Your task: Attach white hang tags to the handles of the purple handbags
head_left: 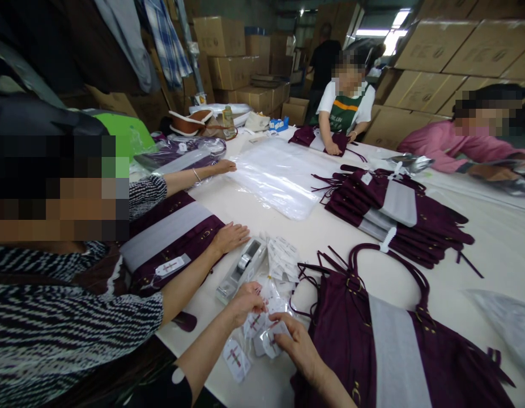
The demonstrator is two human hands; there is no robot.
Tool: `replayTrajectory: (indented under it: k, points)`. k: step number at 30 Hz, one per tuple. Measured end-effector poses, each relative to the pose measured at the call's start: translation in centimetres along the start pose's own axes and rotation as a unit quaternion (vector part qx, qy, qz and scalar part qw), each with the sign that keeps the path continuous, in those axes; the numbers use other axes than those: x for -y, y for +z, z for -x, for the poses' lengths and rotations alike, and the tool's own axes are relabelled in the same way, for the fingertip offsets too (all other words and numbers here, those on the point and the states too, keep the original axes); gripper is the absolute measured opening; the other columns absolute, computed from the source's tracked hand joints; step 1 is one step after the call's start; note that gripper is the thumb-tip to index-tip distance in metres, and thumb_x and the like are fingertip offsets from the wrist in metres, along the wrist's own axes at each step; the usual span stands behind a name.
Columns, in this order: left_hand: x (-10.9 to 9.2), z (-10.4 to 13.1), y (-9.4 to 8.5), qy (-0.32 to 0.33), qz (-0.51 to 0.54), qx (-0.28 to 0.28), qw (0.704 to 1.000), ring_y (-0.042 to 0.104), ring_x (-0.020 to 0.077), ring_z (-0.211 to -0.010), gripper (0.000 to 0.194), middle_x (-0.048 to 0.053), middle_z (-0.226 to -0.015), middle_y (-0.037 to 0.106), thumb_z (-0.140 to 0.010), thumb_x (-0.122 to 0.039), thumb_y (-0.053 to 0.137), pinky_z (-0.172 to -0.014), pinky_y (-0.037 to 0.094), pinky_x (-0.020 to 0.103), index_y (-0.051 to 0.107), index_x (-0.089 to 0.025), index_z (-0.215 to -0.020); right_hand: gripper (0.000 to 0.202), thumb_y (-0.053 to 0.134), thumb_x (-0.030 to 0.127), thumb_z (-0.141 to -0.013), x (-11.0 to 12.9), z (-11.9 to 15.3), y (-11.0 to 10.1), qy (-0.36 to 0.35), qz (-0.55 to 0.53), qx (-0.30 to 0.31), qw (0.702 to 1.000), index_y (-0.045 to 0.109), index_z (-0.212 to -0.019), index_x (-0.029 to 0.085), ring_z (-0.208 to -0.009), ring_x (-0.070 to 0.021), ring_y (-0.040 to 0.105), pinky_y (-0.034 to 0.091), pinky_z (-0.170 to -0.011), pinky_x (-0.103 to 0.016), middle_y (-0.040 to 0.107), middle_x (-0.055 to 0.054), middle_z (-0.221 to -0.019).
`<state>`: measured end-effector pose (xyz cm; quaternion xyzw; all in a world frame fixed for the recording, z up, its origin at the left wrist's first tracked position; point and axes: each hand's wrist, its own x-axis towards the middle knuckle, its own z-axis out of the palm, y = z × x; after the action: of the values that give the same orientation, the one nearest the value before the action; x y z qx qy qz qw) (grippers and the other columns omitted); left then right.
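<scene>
White tags [266,334] sit pinched in both hands, left hand [247,303] and right hand [298,345] (fingers closed); separating one cleanly seems best.

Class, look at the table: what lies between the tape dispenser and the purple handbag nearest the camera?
In the head view, a loose heap of small white tags lies between the tape dispenser and the purple handbag.
</scene>
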<state>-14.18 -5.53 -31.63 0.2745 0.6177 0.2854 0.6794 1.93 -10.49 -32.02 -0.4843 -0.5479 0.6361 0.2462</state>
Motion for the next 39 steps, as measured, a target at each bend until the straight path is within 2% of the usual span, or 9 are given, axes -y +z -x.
replayTrajectory:
  k: [14, 31, 39]
  points:
    - [0.01, 0.07, -0.02, -0.015, 0.027, 0.009, 0.999, 0.052, 0.0094, -0.045, 0.024, -0.003, -0.053, 0.056, -0.043, -0.002, 0.053, -0.046, 0.035, 0.02, 0.051, -0.013, -0.064, 0.031, 0.047, 0.021, -0.062, -0.67, -0.04, 0.05, 0.011, 0.009, -0.004, 1.0, 0.059, -0.09, 0.019, -0.075, -0.0187, 0.053, 0.043, -0.071, -0.031, 0.059, 0.0, -0.074]
    - [0.02, 0.0, -0.17, -0.009, 0.032, 0.007, 0.999, 0.053, 0.0107, -0.045, 0.02, -0.001, -0.052, 0.056, -0.043, -0.004, 0.048, -0.042, 0.031, 0.019, 0.051, -0.012, -0.061, 0.031, 0.045, 0.021, -0.061, -0.97, -0.08, 0.13, 0.006, 0.001, 0.009, 1.0, 0.056, -0.09, 0.019, -0.068, -0.0167, 0.052, 0.044, -0.064, -0.028, 0.057, 0.0, -0.072]
    - [0.3, -0.09, -0.41, -0.01, 0.036, 0.022, 0.999, 0.054, 0.0108, -0.047, 0.028, -0.001, -0.054, 0.058, -0.042, -0.003, 0.045, -0.046, 0.034, 0.02, 0.052, -0.012, -0.067, 0.031, 0.045, 0.022, -0.059, -0.75, -0.03, 0.15, 0.008, 0.008, 0.003, 1.0, 0.056, -0.088, 0.018, -0.07, -0.0181, 0.053, 0.044, -0.067, -0.03, 0.058, -0.001, -0.073]
